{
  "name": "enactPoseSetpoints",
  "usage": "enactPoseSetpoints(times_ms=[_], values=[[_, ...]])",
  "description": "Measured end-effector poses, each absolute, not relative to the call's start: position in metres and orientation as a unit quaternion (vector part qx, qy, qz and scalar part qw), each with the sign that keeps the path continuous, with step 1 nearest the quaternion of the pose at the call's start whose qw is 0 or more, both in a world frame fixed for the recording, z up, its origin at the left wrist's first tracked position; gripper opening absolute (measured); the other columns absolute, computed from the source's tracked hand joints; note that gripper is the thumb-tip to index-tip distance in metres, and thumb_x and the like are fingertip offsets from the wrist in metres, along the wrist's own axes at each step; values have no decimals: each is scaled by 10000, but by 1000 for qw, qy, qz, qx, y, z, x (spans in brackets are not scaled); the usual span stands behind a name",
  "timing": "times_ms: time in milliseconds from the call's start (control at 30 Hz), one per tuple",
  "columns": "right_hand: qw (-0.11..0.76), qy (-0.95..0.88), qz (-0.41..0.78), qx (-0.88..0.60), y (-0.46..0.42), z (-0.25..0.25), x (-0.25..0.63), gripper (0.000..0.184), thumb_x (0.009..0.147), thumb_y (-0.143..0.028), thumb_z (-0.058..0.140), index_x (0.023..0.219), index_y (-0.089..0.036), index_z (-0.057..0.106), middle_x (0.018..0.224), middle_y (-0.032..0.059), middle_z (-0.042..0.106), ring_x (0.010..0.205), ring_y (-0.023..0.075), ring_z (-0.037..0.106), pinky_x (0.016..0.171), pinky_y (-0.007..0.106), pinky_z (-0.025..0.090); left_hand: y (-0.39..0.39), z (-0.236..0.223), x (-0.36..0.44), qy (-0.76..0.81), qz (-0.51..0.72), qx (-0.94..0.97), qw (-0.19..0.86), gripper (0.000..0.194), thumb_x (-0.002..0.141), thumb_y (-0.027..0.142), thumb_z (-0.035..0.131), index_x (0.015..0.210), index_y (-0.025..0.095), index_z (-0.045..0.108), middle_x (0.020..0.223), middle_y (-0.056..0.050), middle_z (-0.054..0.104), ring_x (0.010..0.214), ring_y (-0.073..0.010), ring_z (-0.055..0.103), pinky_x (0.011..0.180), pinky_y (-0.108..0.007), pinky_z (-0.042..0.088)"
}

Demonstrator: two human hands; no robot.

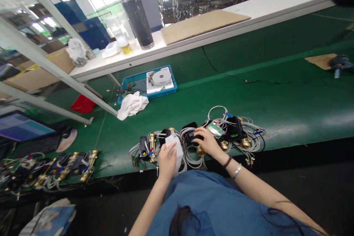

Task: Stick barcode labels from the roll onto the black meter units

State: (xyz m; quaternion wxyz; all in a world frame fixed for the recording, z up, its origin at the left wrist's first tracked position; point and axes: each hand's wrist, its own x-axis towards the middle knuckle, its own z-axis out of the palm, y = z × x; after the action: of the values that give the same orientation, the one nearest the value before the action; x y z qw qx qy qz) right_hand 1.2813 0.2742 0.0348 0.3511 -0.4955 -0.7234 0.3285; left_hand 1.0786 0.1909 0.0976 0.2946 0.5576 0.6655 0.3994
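Observation:
My left hand [167,160] is closed on a small white sheet [177,150] that looks like paper, held at the near edge of the green bench. Just to its right, my right hand [208,142] has its curved fingers on a black plastic housing [188,135]; its fingertips grip the housing's right side. Around both hands lies a row of brass-bodied units with coiled grey cables. A brass pipe body [152,143] stands left of the sheet. To the right are an exposed green circuit board [215,129] and a brass fitting [245,142].
A blue tray [174,87] holding a white reel [162,77] sits farther back, with a white cloth [133,105] beside it. More brass units [89,166] lie at left near a laptop [23,129]. A dark bottle [137,18] and cardboard [204,25] rest on the shelf.

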Motion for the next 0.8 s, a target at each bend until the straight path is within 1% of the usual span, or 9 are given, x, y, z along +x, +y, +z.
enactPoseSetpoints(times_ms=[67,167,267,333,400,500,633,733,800], values=[[368,-709,332,-502,264,29,1273,203,856,-354,618,844,-152,630,1096,59,623,1119,224,531,999,491,390,182,107,1072,663,430,511,339,343,767,203,577,1090,181,691,1143,-96,653,1073,-221,610,971,-344,459],[373,-695,363,-497,252,31,1260,192,832,-342,639,779,-158,635,1078,69,637,1156,243,510,1026,523,353,169,121,1067,647,461,458,400,473,749,273,615,1207,156,622,1221,-104,638,1123,-234,596,979,-328,459],[369,-674,412,-490,247,54,1252,159,832,-317,613,809,-173,674,1018,100,673,1066,252,572,995,534,382,159,135,1066,630,480,430,433,557,737,313,632,1266,149,574,1280,-106,605,1177,-246,563,1003,-330,440],[366,-655,454,-481,245,78,1247,214,862,-334,546,902,-183,693,975,105,697,960,233,625,922,489,457,154,142,1065,621,488,423,445,575,719,315,641,1264,143,574,1288,-108,600,1195,-254,549,1026,-340,420],[361,-636,503,-460,241,103,1242,292,872,-378,511,1002,-185,687,918,84,715,851,202,660,796,404,530,151,146,1065,613,490,422,455,581,699,298,644,1254,138,582,1271,-109,612,1183,-261,558,1033,-353,414],[358,-612,562,-425,231,131,1230,368,805,-430,589,1053,-176,685,852,64,724,743,178,673,648,308,555,148,150,1065,606,483,427,466,584,674,268,641,1242,144,594,1251,-103,627,1145,-265,583,1009,-364,436],[373,-586,583,-421,219,147,1219,317,740,-380,652,973,-176,719,878,74,724,760,182,667,671,305,553,146,154,1064,609,476,438,460,572,650,236,637,1217,162,618,1268,-87,617,1173,-265,564,1031,-367,415],[383,-576,582,-428,214,149,1215,292,721,-346,645,947,-180,724,860,64,715,755,177,656,686,307,546,145,155,1063,616,472,440,452,521,674,267,640,1183,158,644,1233,-96,638,1162,-266,571,1034,-376,411],[386,-572,581,-432,211,149,1215,253,717,-345,638,887,-178,723,832,57,712,744,173,652,683,302,542,144,155,1064,620,469,439,450,493,692,295,638,1163,148,657,1209,-110,649,1143,-269,583,1022,-383,422]])
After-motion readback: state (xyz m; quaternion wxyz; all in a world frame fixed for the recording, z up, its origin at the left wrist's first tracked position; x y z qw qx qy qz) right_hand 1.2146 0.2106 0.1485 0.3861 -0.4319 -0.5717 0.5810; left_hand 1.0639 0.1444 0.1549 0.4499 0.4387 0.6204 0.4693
